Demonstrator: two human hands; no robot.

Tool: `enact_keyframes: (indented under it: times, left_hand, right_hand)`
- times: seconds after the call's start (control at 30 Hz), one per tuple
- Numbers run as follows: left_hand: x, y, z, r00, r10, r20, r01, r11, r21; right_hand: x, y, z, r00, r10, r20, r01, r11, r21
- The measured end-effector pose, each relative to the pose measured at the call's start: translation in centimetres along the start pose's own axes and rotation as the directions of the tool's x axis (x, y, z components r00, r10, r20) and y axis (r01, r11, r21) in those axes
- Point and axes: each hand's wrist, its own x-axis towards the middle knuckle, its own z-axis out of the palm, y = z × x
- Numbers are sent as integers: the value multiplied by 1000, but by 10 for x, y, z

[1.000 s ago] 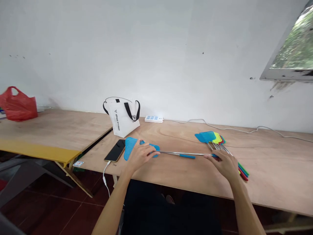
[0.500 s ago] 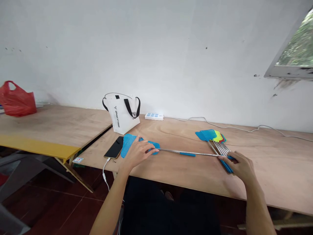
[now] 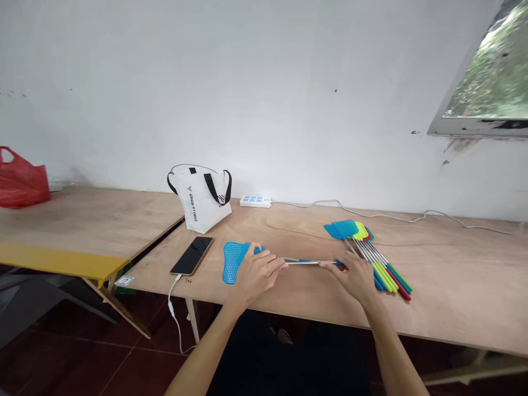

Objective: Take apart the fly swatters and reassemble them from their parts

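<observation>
My left hand (image 3: 259, 275) is closed around the upper rod of a blue fly swatter (image 3: 303, 263), close to its head. My right hand (image 3: 352, 275) grips the same swatter at its blue handle end, and a short stretch of silver rod shows between the hands. Blue mesh (image 3: 233, 264) spreads out left of my left hand, partly covered by it. Behind the held rod lies a second thin rod with a blue grip, mostly hidden. Beside my right hand, several fly swatters (image 3: 381, 269) in blue, yellow, red and green lie fanned on the table.
A phone (image 3: 192, 256) on a white cable lies left of the mesh. Behind it stands a white bag (image 3: 202, 206) with black handles. A power strip (image 3: 256, 201) and its cord run along the wall. Another table (image 3: 82, 220) holds a red plastic bag (image 3: 22, 181).
My hands have come much closer together, and the rod between them is shorter. The mesh has shifted right, away from the phone. The right hand has moved left, off the fanned handles.
</observation>
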Motion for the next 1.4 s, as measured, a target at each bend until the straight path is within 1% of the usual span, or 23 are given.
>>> enact_keyframes:
  times: [0.07,0.17,0.33,0.43,0.67,0.8,0.9,1.03,1.13,1.2,1.23,1.4]
  left_hand:
    - [1,8,4,1000,0,5,0,1000,6]
    - [1,16,1,1000,16,16,-16,1000,14]
    - [3,24,-7,999,9,38,-10,999,40]
    - [4,26,-10,999,19,26,-21,998,52]
    - [5,31,-16,1000,25,-11,-24,995,93]
    - [4,28,-9,999,36,-37,-33,997,69]
    - [3,24,-1,998,28,-55,-26,999,42]
    - [3,24,2,999,13,-34,-14,1000,-26]
    - [5,25,0,996,-81,-40,76,991,-113]
    - [5,25,-4,987,-155,-44,147,978,-146]
    - [5,25,-5,985,-170,-37,163,975,-153]
    - [3,19,-10,995,-81,50,89,981,-173]
  right_hand:
    - [1,-23,9,1000,-21,23,21,1000,0]
    - [-1,-45,15,998,-21,60,21,1000,-8]
    - [-3,-63,10,999,-20,30,21,1000,-13]
    - [-3,-69,4,1000,-21,7,21,1000,-16]
    - [-3,-78,0,1000,-21,-19,21,1000,-19]
    - [-1,-81,-4,999,-10,-35,9,1000,-25]
    - [0,-78,-8,999,-8,-34,8,1000,-7]
    - [1,-71,-14,998,-47,-49,45,998,-33]
    - [1,-70,-18,995,-60,-74,56,997,-55]
    - [2,-71,-20,996,-44,-84,39,998,-55]
    - [2,-71,-21,996,-32,-84,28,998,-49]
    - [1,-72,-22,998,2,-59,-2,1000,-6]
